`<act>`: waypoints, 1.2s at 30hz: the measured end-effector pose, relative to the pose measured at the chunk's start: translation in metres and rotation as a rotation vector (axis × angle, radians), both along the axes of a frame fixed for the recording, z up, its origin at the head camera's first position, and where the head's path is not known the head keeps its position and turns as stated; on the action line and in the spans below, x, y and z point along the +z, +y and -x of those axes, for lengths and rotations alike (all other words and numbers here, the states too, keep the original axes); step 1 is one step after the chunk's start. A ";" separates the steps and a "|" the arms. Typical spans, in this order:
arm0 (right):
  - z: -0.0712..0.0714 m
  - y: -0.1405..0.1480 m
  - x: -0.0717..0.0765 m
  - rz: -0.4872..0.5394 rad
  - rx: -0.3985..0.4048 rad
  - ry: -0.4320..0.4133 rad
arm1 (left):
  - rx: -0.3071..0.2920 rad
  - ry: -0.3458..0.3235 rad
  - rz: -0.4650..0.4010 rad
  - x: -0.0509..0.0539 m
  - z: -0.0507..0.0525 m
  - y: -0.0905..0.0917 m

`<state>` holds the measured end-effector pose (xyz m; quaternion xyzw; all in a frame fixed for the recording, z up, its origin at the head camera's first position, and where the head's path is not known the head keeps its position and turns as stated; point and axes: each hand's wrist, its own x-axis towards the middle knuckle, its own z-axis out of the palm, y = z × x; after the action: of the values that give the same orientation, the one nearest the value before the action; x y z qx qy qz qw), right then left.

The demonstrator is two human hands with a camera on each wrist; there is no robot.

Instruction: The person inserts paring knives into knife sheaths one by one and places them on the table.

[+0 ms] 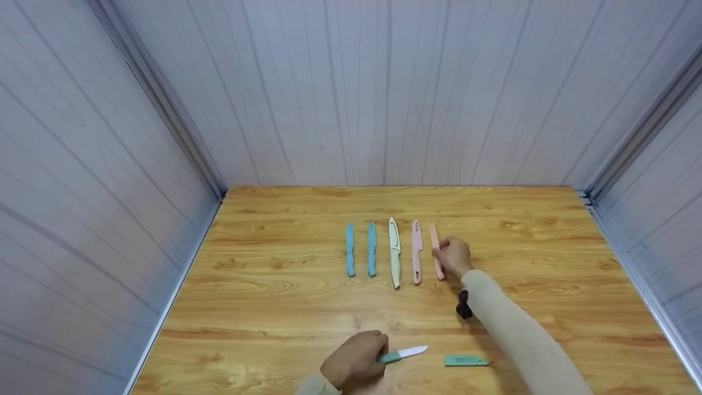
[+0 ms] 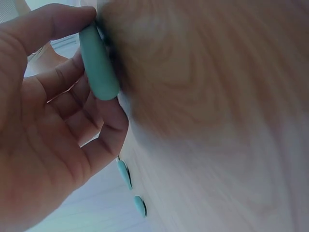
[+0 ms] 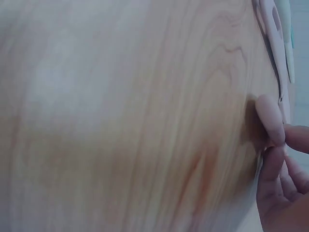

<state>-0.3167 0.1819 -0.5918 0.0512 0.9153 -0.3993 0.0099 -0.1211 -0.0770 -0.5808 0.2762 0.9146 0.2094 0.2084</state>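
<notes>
Near the front of the table my left hand (image 1: 355,359) grips the green handle of a small paring knife (image 1: 390,357). Its bare blade points right, toward a green blade sheath (image 1: 466,360) that lies apart from it. In the left wrist view the thumb and fingers hold that handle (image 2: 99,63). Farther back, my right hand (image 1: 455,255) pinches a small pink knife (image 1: 437,249), the rightmost in a row. In the right wrist view its rounded pink handle end (image 3: 269,116) shows beside the fingertips. The knife's far end lies out of that view.
Left of the held pink knife lie a larger pink knife (image 1: 417,249), a cream knife (image 1: 395,252) and two blue knives, one (image 1: 372,249) beside the other (image 1: 350,249). All rest lengthwise on the wooden table (image 1: 263,307). Pale panel walls (image 1: 356,99) enclose the back and sides.
</notes>
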 end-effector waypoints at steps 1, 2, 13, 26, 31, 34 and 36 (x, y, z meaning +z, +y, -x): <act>-0.001 0.000 0.000 -0.012 0.004 -0.004 | 0.000 -0.011 0.001 0.000 0.000 0.000; -0.001 0.000 0.000 -0.019 0.007 -0.012 | -0.005 -0.012 0.008 0.000 0.001 0.001; -0.011 0.009 0.008 0.003 0.042 -0.049 | -0.055 0.089 -0.030 0.007 0.009 -0.003; -0.084 0.035 0.032 -0.078 0.421 0.038 | 0.109 0.116 -0.142 0.027 0.024 -0.016; -0.120 0.048 0.027 -0.142 0.608 -0.032 | 0.136 0.122 -0.174 0.034 0.031 -0.016; -0.140 0.055 0.024 -0.133 0.719 -0.112 | 0.138 0.138 -0.171 0.039 0.035 -0.015; -0.151 0.058 0.022 -0.129 0.774 -0.140 | 0.133 0.162 -0.171 0.043 0.037 -0.015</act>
<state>-0.1660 0.2400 -0.5699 -0.2701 0.8873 -0.3031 0.2188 -0.1579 -0.0923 -0.5380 0.2479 0.9234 0.2770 0.0953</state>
